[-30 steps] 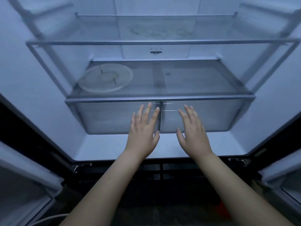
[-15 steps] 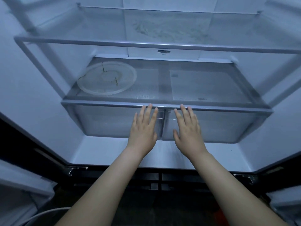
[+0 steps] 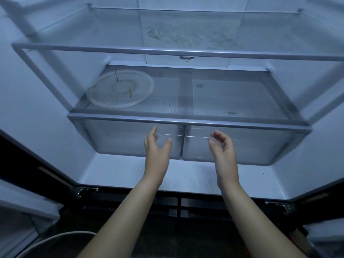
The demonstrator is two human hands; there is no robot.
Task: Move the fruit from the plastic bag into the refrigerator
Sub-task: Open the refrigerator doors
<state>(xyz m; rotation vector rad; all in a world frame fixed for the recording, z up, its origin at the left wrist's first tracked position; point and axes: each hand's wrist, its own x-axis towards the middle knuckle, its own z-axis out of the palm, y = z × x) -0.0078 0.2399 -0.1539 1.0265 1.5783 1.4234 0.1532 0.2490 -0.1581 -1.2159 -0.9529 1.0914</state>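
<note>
The refrigerator (image 3: 115,172) stands open before me, dim and bluish inside. Two clear drawers sit side by side under the lower glass shelf (image 3: 188,121): the left drawer (image 3: 119,138) and the right drawer (image 3: 256,146). My left hand (image 3: 156,146) hovers in front of the left drawer, turned edge-on with fingers apart and thumb spread, holding nothing. My right hand (image 3: 222,146) is in front of the right drawer, fingers loosely curled and apart, also holding nothing. No fruit and no plastic bag are in view.
A round clear glass plate (image 3: 120,89) lies on the left of the lower shelf. An upper glass shelf (image 3: 186,53) spans above it. Both door edges flank the opening, with a white curved rim (image 3: 55,239) at the bottom left and dark floor below.
Both hands were flat, palms toward the drawer fronts; now they have turned edge-on and drawn apart, fingers curling. The camera has moved closer and tilted slightly.
</note>
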